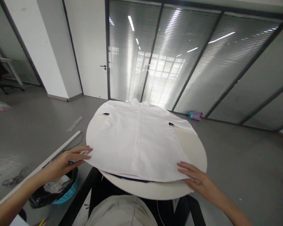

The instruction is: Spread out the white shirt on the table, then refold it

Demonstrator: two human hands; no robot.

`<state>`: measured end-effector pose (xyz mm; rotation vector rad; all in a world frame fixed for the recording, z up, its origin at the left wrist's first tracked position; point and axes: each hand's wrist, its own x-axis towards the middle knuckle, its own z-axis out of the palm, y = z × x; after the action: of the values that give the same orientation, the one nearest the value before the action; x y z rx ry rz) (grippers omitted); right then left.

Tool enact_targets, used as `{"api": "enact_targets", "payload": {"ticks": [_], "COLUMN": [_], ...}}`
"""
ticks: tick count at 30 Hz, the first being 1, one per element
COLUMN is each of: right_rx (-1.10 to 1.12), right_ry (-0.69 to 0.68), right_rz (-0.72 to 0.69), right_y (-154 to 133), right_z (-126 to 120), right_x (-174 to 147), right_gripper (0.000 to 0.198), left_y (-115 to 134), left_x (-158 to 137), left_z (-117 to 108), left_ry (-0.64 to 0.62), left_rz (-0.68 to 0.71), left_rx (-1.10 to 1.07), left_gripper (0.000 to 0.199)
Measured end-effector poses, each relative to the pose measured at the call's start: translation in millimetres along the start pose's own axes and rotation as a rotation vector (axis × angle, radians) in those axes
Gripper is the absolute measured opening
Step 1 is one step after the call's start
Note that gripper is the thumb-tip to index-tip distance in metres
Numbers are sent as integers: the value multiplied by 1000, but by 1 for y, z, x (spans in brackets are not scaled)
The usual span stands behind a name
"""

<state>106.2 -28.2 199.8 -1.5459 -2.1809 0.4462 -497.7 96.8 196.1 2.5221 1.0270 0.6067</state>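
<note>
A white long-sleeved shirt [122, 141] lies spread front side up on a round cream table [193, 146], collar at the far side and hem toward me. At the hem's left corner, my left hand [72, 158] has its fingers closed around a bit of the fabric. On the right corner of the hem, my right hand [195, 177] rests with fingers stretched out and apart, touching the cloth; its thumb is hidden. The sleeves angle outward along the table's sides. A dark edge of something shows beneath the hem.
Black chair armrests [82, 191] flank my lap. Left of the table stands a blue basket [67, 193] with a black bag liner, beside a long white strip [58, 149] on the floor. A blue-and-red patterned object [195, 115] lies by the glass partition [193, 62].
</note>
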Motion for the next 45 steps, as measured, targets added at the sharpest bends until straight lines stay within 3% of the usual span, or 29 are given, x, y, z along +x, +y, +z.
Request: {"api": "enact_targets", "payload": {"ticks": [3, 7, 10, 13, 15, 17, 21, 24, 26, 31, 36, 39, 45], "right_rx": [74, 29, -2, -30, -71, -132, -238, -270, -290, -379, -468, -533, -583], "right_ry": [112, 401, 601, 725, 786, 820, 778, 730, 623, 279, 196, 207, 186], "right_rz": [40, 129, 152, 120, 85, 49, -29, -36, -73, -226, -241, -251, -227], "right_y": [-12, -32, -41, -45, -43, -38, -20, -9, -6, -9, -4, -3, -9], "right_z": [-16, -53, -82, -102, -105, -98, -64, -36, -24, -15, -9, -8, -5], "right_x": [15, 55, 89, 110, 111, 103, 72, 51, 42, 30, 26, 28, 34], "right_gripper": [42, 53, 53, 53, 54, 52, 43, 34, 29, 27, 22, 21, 22], "left_y": [9, 20, 21, 21, 22, 21, 8, -7, -15, -18, -9, -2, 5], "left_x": [13, 60, 101, 122, 120, 108, 80, 70, 68, 72, 72, 72, 73], "left_z": [-11, -32, -53, -72, -78, -74, -39, -6, 7, 10, 1, 4, 18], "left_ry": [134, 382, 590, 778, 739, 599, 431, 330, 267, 229, 108, 147, 349], "left_rz": [-100, -209, -123, 26, 112, 207, 320, 260, 198, 176, 230, 219, 167], "left_rx": [-103, -146, -149, -64, 101, 263, 414, 432, 422, 425, 434, 466, 547], "left_gripper": [28, 46, 44, 32, 21, 25, 15, 22, 22, 20, 15, 11, 13]}}
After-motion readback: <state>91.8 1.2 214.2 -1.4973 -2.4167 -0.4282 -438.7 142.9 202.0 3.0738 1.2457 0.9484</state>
